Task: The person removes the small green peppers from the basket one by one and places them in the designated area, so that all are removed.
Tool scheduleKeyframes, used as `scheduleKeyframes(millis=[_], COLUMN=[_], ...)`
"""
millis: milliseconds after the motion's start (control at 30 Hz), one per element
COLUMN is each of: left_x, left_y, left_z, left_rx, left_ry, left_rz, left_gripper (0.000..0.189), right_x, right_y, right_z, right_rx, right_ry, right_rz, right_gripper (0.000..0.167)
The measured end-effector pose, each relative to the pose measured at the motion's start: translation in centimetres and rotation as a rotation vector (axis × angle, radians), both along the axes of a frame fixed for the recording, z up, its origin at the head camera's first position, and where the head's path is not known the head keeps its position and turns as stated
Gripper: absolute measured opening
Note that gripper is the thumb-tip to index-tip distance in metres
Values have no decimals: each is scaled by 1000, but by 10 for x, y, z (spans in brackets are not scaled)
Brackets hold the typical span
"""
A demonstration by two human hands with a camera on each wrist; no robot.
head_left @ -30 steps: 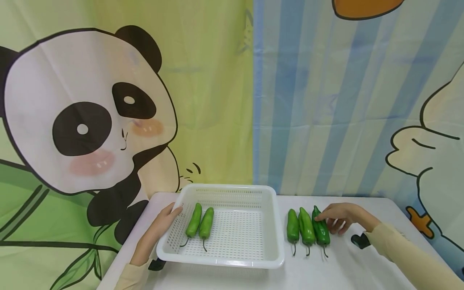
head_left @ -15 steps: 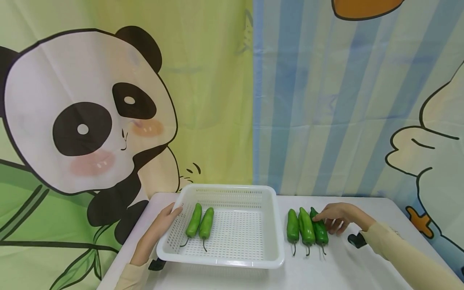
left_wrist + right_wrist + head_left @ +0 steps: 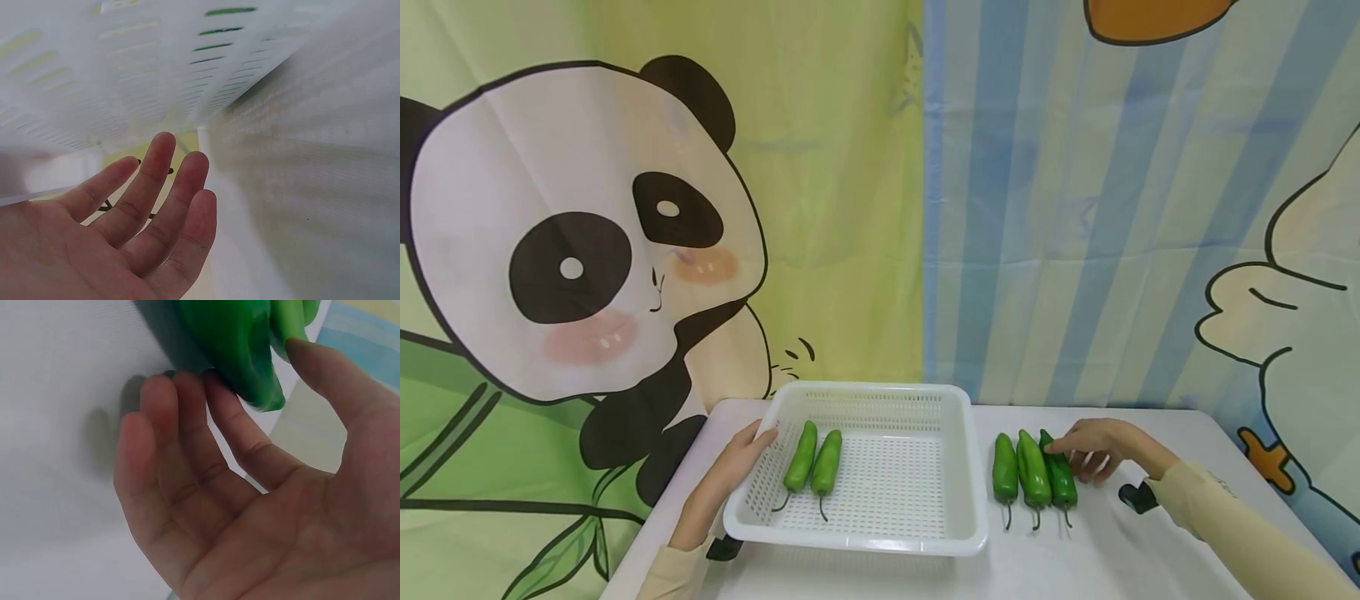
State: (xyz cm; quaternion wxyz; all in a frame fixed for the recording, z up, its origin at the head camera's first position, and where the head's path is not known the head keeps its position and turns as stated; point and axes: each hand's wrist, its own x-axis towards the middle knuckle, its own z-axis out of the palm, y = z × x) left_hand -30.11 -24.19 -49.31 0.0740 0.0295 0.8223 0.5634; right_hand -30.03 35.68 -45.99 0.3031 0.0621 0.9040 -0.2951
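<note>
My left hand (image 3: 739,457) rests at the left side of a white plastic basket (image 3: 865,543), its thumb on the rim. In the left wrist view, its fingers (image 3: 178,209) extend loosely along the outside of the slotted wall. Two green peppers (image 3: 801,457) lie inside the basket, stems toward me. On the right, my right hand (image 3: 1103,443) reaches over the tip of a darker green pepper (image 3: 1062,485). The right wrist view shows the index fingertip at this pepper's side (image 3: 234,350), with the thumb held apart on the other side.
Two lighter green peppers (image 3: 1006,471) lie beside the dark one, between it and the basket, on a white table (image 3: 1138,546). Behind the table hangs a printed curtain (image 3: 850,208) with a panda and blue stripes.
The dark green pepper has shifted slightly left, closer to the pepper beside it, and my right hand has moved left with it. My left hand and the basket stay put.
</note>
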Motion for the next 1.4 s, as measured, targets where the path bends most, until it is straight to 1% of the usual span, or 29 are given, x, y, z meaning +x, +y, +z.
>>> scheduleKeyframes(millis=[167, 300, 433, 600, 733, 933, 1167, 1300, 1400], left_x=[1, 1, 3, 6, 6, 5, 5, 6, 5], left_y=[0, -1, 0, 2, 3, 2, 3, 3, 2], left_z=[1, 1, 3, 5, 5, 4, 7, 8, 7], left_rx=[7, 15, 16, 16, 13, 10, 11, -3, -21], left_ry=[-2, -4, 0, 0, 0, 5, -6, -2, 7], left_rz=[-7, -13, -13, -9, -4, -5, -5, -3, -1], left_gripper=[55, 55, 55, 55, 54, 55, 52, 53, 55], right_x=[1, 3, 3, -3, -8, -12, -13, -13, -14], right_y=[-4, -6, -5, -1, 3, 3, -4, -10, -16], right_z=[6, 11, 16, 24, 31, 41, 54, 62, 68], right_rx=[36, 62, 82, 60, 44, 15, -9, -8, 2], right_ry=[39, 52, 62, 52, 48, 53, 81, 98, 100], right_rz=[28, 46, 59, 50, 48, 56, 58, 70, 83], right_gripper=[42, 41, 44, 52, 56, 55, 49, 48, 48])
